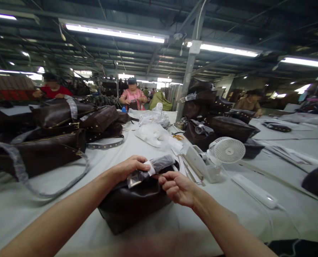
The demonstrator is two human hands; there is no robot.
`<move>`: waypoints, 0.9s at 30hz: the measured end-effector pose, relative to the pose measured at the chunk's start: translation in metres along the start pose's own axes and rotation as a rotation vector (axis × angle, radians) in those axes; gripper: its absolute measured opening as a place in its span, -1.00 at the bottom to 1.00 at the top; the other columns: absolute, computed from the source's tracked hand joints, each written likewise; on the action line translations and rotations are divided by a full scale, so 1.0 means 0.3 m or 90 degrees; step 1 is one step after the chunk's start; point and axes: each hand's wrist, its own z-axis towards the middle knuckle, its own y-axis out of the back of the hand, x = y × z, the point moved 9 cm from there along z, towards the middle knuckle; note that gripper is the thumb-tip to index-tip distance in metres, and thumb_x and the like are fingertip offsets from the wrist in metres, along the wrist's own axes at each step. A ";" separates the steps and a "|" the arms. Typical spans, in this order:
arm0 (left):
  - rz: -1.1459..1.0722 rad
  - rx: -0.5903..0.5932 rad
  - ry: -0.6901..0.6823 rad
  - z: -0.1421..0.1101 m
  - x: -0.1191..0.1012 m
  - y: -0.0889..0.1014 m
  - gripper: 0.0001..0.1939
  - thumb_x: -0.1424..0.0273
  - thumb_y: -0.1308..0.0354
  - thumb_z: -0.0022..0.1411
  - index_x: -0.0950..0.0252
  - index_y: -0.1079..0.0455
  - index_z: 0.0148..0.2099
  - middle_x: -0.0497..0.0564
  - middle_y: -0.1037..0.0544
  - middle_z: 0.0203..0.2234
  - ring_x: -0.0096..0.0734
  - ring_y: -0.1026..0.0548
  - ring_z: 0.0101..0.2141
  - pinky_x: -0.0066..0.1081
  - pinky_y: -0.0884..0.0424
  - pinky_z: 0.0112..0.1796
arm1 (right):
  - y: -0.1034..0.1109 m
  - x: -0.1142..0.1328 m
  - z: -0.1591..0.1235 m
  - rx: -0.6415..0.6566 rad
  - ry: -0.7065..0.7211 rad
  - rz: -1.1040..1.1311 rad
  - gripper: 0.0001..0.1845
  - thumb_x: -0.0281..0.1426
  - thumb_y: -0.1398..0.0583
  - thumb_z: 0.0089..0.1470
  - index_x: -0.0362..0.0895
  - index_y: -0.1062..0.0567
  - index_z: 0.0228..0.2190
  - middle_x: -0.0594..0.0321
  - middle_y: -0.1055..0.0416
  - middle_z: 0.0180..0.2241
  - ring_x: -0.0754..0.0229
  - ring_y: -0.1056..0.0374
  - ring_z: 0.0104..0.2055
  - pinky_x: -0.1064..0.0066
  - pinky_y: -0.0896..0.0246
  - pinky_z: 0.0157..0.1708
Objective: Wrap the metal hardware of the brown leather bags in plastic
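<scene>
Dark brown leather handbag [133, 208] sat on the white-covered counter [68, 225] directly in front of the person, its top partly hidden behind the hands. The left hand [130, 167] was closed around a black packet in clear plastic [159, 167], which had a white paper band [150, 167] wrapped around it and lay over the handbag's upper edge. The right hand [177, 187] was just beside it, with its fingers bent and pinched together near the packet's lower edge; the hands were close but not clearly touching. Whether those fingers gripped the packet, the leather or nothing could not be made out, and neither could the handbag's opening. To the left, a heap of similar brown leather bags [54, 142] with plastic-wrapped straps covered the counter, and its far side ran out of view at the frame edge. To the right stood a white desk fan [227, 150], a white plastic stand holding metal rods [199, 164] and a white power strip [255, 191]. Orange-handled scissors [177, 136] lay beyond, near crumpled white plastic bags [149, 134]. Farther off, a co-worker in a pink top [133, 98] worked at the counter's far end, with their hands on something too small to tell.
</scene>
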 end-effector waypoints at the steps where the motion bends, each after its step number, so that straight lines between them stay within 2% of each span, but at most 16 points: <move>1: -0.015 0.002 0.006 0.004 0.005 0.007 -0.71 0.34 -0.39 -0.20 0.40 -0.48 -0.39 -0.01 -0.52 -0.59 -0.49 -0.41 -0.59 -0.50 -0.25 -0.51 | 0.005 0.007 -0.001 0.006 0.029 -0.043 -0.85 -0.54 0.02 0.22 -0.23 -0.32 -0.22 0.43 -0.20 -0.61 0.54 0.04 -0.78 0.78 0.28 -0.82; 4: -0.041 0.004 0.012 0.008 0.009 0.024 -0.67 0.32 -0.41 -0.19 0.41 -0.49 -0.37 0.01 -0.54 -0.57 -0.47 -0.44 -0.58 -0.48 -0.29 -0.49 | 0.015 0.007 -0.010 0.063 0.059 -0.088 -0.79 -0.53 -0.07 0.21 -0.20 -0.32 -0.10 0.47 -0.20 -0.60 0.55 0.04 -0.76 0.80 0.29 -0.80; 6: -0.058 0.007 0.009 0.004 0.004 0.026 -0.65 0.29 -0.41 -0.17 0.42 -0.49 -0.35 0.02 -0.55 -0.55 -0.45 -0.46 -0.56 -0.47 -0.34 -0.44 | 0.029 -0.002 -0.023 0.110 0.043 -0.005 -0.75 -0.47 -0.09 0.24 -0.27 -0.30 -0.05 0.49 -0.20 -0.60 0.57 0.02 -0.74 0.84 0.22 -0.77; 8: -0.070 0.009 0.007 -0.002 0.000 0.024 -0.66 0.28 -0.41 -0.16 0.42 -0.50 -0.35 0.03 -0.56 -0.54 -0.44 -0.48 -0.54 -0.46 -0.37 -0.41 | 0.055 0.001 -0.039 0.118 0.065 0.060 -0.70 -0.44 -0.08 0.25 -0.34 -0.28 -0.02 0.48 -0.22 -0.59 0.60 0.02 -0.73 0.86 0.19 -0.76; 10: -0.075 0.011 0.010 -0.005 0.000 0.019 -0.67 0.30 -0.41 -0.17 0.43 -0.50 -0.37 0.04 -0.56 -0.54 -0.44 -0.48 -0.54 -0.46 -0.37 -0.41 | 0.087 0.011 -0.058 0.071 0.128 0.037 -0.70 -0.43 -0.13 0.22 -0.36 -0.32 -0.06 0.46 -0.23 -0.58 0.61 0.06 -0.74 0.84 0.23 -0.77; 12: -0.077 0.009 0.012 -0.005 0.002 0.017 -0.68 0.32 -0.42 -0.19 0.43 -0.50 -0.38 0.03 -0.56 -0.55 -0.43 -0.48 -0.55 -0.46 -0.36 -0.43 | 0.100 0.032 -0.085 -0.009 0.229 -0.063 -0.71 -0.37 -0.24 0.11 -0.31 -0.40 -0.18 0.44 -0.26 -0.58 0.59 0.08 -0.74 0.77 0.27 -0.78; 14: -0.080 0.006 0.012 -0.004 0.003 0.019 -0.66 0.31 -0.42 -0.20 0.43 -0.50 -0.37 0.03 -0.56 -0.55 -0.42 -0.48 -0.54 -0.46 -0.36 -0.43 | 0.080 0.063 -0.123 -0.091 0.349 -0.196 -0.66 -0.26 -0.32 -0.01 -0.25 -0.43 -0.28 0.42 -0.27 -0.57 0.56 0.06 -0.73 0.70 0.26 -0.78; 16: -0.083 0.002 0.010 -0.007 0.001 0.022 -0.65 0.30 -0.42 -0.20 0.43 -0.50 -0.36 0.02 -0.56 -0.54 -0.42 -0.48 -0.54 -0.45 -0.36 -0.42 | 0.033 0.081 -0.151 -0.149 0.432 -0.317 -0.57 -0.13 -0.34 -0.11 -0.20 -0.43 -0.32 0.45 -0.23 -0.60 0.53 0.06 -0.74 0.65 0.26 -0.79; 20: -0.087 -0.002 0.010 -0.016 -0.003 0.019 -0.67 0.32 -0.42 -0.21 0.42 -0.50 -0.39 0.00 -0.55 -0.57 -0.44 -0.47 -0.55 -0.47 -0.35 -0.42 | -0.039 0.072 -0.136 -0.189 0.463 -0.497 -0.49 -0.01 -0.34 -0.24 -0.17 -0.42 -0.42 0.55 -0.06 -0.70 0.50 0.13 -0.77 0.59 0.29 -0.80; 24: -0.094 -0.006 0.009 -0.018 -0.005 0.016 -0.70 0.33 -0.41 -0.22 0.41 -0.50 -0.41 -0.01 -0.54 -0.58 -0.47 -0.45 -0.55 -0.49 -0.34 -0.42 | 0.003 0.075 -0.102 -0.237 0.485 -0.514 -0.59 -0.04 -0.28 -0.22 -0.11 -0.33 -0.52 0.59 0.07 -0.76 0.47 0.20 -0.76 0.55 0.35 -0.77; 27: -0.099 -0.005 0.008 -0.017 -0.006 0.017 -0.70 0.34 -0.42 -0.22 0.42 -0.50 -0.41 -0.01 -0.53 -0.58 -0.48 -0.45 -0.56 -0.49 -0.34 -0.43 | 0.020 0.093 -0.083 -0.262 0.533 -0.588 -0.70 -0.14 -0.20 -0.12 -0.10 -0.31 -0.57 0.53 0.03 -0.75 0.43 0.14 -0.72 0.51 0.26 -0.70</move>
